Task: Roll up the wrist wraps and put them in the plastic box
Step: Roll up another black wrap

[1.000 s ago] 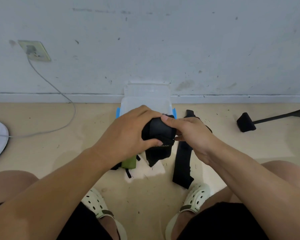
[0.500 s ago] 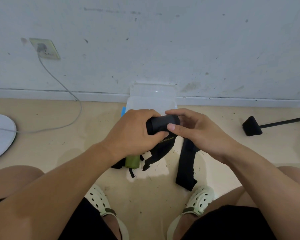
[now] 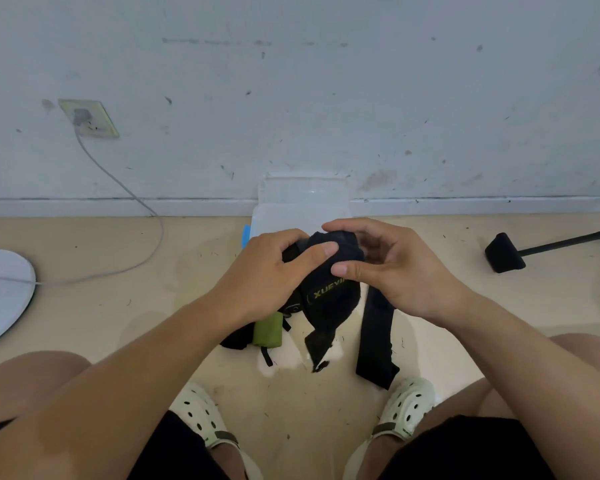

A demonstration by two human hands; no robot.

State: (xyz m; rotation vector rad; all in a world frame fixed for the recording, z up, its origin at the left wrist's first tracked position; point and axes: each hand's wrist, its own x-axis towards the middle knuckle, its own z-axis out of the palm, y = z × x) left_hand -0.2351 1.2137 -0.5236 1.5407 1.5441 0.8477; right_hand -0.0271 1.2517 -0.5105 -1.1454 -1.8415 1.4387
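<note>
Far left on the tan floor (image 3: 84, 306): edge of a round white disc (image 3: 0, 296), with a grey cable (image 3: 132, 199) running up to a yellowed wall socket (image 3: 89, 118). Left of centre: left hand (image 3: 267, 275), fingers curled round a partly rolled black fabric wrist wrap with green lettering (image 3: 329, 289), thumb pressed on top of the roll. Below it, on the floor: a green and black strap bundle (image 3: 267, 329). Loose tail of the held wrap hanging down toward the floor. Behind the hands, against the skirting: a clear plastic box with blue clips (image 3: 302, 206), lid up. Right of centre: right hand (image 3: 395, 268), thumb and curled fingers pinching the roll's other end. Beneath it, flat on the floor: a second long black wrist wrap (image 3: 376, 341). Far right: a black padded foot on a thin rod (image 3: 504, 252). Bottom: two pale clogs (image 3: 407, 407).
</note>
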